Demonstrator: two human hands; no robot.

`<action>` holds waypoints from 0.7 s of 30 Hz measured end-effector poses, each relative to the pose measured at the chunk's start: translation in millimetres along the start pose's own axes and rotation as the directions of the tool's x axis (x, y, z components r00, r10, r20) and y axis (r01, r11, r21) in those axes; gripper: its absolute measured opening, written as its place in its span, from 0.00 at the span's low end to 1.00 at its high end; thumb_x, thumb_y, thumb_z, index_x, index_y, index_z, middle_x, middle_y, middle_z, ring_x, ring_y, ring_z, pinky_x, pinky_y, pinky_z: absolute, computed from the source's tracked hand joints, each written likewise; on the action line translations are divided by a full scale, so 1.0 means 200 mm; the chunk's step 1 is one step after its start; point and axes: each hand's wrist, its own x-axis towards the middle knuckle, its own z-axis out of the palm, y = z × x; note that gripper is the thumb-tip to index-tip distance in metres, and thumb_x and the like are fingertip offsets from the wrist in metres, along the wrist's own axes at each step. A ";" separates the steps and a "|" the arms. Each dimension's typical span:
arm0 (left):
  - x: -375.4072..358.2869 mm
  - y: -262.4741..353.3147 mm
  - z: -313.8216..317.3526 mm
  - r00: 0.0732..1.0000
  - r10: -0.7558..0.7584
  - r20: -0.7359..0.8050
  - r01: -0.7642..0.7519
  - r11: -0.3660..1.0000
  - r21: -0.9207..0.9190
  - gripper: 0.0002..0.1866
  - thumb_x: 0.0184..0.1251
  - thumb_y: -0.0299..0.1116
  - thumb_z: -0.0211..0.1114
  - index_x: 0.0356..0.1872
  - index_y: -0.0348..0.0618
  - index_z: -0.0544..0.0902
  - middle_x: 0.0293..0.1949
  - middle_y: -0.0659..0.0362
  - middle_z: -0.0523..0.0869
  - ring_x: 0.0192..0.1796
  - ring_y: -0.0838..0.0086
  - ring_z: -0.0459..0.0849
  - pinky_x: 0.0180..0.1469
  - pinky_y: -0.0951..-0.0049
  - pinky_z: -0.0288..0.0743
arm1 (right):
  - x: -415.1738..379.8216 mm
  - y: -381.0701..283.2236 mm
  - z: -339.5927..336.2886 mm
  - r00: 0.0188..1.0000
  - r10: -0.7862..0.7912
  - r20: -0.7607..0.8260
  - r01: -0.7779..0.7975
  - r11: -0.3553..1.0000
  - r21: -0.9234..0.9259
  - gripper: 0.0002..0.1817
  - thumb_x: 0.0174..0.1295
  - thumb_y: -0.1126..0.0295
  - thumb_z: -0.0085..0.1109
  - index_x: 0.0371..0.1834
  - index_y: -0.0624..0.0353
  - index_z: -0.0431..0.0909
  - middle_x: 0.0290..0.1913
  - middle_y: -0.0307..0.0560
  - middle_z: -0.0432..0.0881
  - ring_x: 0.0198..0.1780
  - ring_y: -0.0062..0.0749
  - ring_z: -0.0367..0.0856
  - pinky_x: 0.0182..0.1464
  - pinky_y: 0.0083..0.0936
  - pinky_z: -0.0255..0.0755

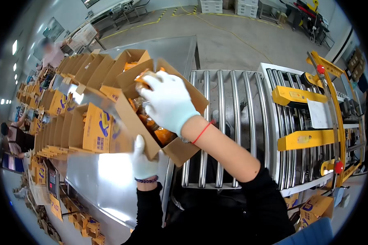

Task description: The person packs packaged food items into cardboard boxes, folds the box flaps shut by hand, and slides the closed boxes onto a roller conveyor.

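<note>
An open cardboard box (131, 122) sits tilted where the steel table meets the roller conveyor. Orange packets (164, 136) in shiny clear wrapping lie inside it. My right hand (167, 98), in a white glove, reaches over the box, its fingers curled on a wrapped orange packet (141, 83) near the far end. The palm hides part of the contents. My left hand (144, 160), also gloved, grips the near-left side of the same box, thumb up along the wall; its other fingers are partly hidden.
Several open cardboard boxes (95, 127) stand in rows on the steel table (86, 169) to the left. At right, the roller conveyor (236, 122) leads to a machine with yellow guides (304, 139). Two people (53, 55) are at the far left.
</note>
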 end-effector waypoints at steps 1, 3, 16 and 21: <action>-0.08 -0.03 0.02 0.999 -0.041 -0.009 0.039 0.987 -0.158 0.21 0.86 0.41 0.56 0.67 0.37 0.76 0.58 0.56 0.85 0.58 0.69 0.86 0.59 0.69 0.81 | 0.02 -0.08 -0.02 0.993 -0.074 0.087 0.079 0.995 -0.065 0.14 0.60 0.63 0.63 0.48 0.51 0.86 0.60 0.48 0.81 0.61 0.49 0.78 0.59 0.46 0.74; -0.24 -0.11 -0.03 0.988 -0.137 -0.065 0.130 0.986 -0.108 0.20 0.85 0.39 0.57 0.68 0.38 0.74 0.61 0.56 0.84 0.63 0.67 0.83 0.65 0.66 0.79 | -0.02 -0.16 0.00 0.978 -0.135 0.158 0.148 0.986 -0.074 0.13 0.62 0.62 0.62 0.47 0.51 0.87 0.59 0.47 0.82 0.60 0.45 0.79 0.60 0.42 0.74; -0.61 -0.38 0.05 0.850 -0.477 0.223 0.505 0.859 -0.089 0.18 0.84 0.32 0.57 0.67 0.34 0.73 0.62 0.49 0.82 0.63 0.60 0.85 0.66 0.57 0.83 | -0.72 -0.14 -0.67 0.888 0.256 0.383 -0.241 0.967 -0.088 0.43 0.58 0.56 0.75 0.73 0.65 0.69 0.68 0.59 0.77 0.69 0.54 0.75 0.71 0.44 0.71; -0.54 -0.11 0.08 0.406 -0.778 0.479 0.330 0.614 0.717 0.19 0.85 0.37 0.56 0.65 0.34 0.80 0.54 0.50 0.90 0.57 0.67 0.90 0.59 0.68 0.85 | -0.83 -0.13 -0.53 0.777 0.451 0.438 -0.348 0.889 -0.297 0.53 0.53 0.51 0.79 0.80 0.58 0.63 0.59 0.57 0.77 0.58 0.53 0.78 0.61 0.44 0.74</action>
